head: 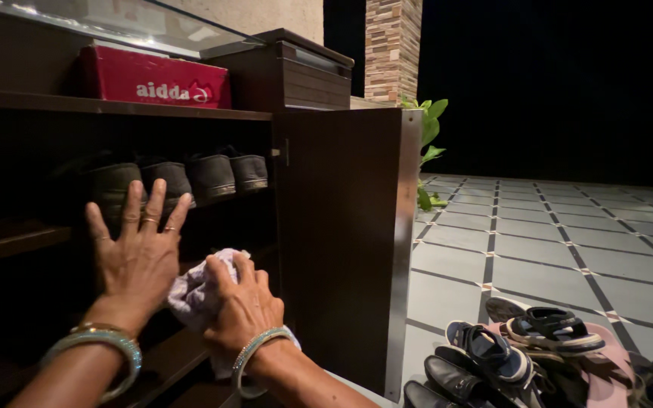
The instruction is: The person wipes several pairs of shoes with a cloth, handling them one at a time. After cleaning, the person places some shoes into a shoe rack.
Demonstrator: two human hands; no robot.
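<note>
The left hand (136, 253) is raised in front of the dark wooden shoe cabinet (341, 249), fingers (154, 202) spread wide and holding nothing, just before the row of dark shoes (209, 177) on its middle shelf. The right hand (242, 306) sits low before the cabinet's lower shelf, fingers curled tight around a crumpled pale lilac cloth (194, 291). A red shoebox (153, 78) rests on the cabinet's upper shelf. To the right of the cabinet, sandals and shoes (527, 351) lie heaped on the tiled floor (568, 257).
</note>
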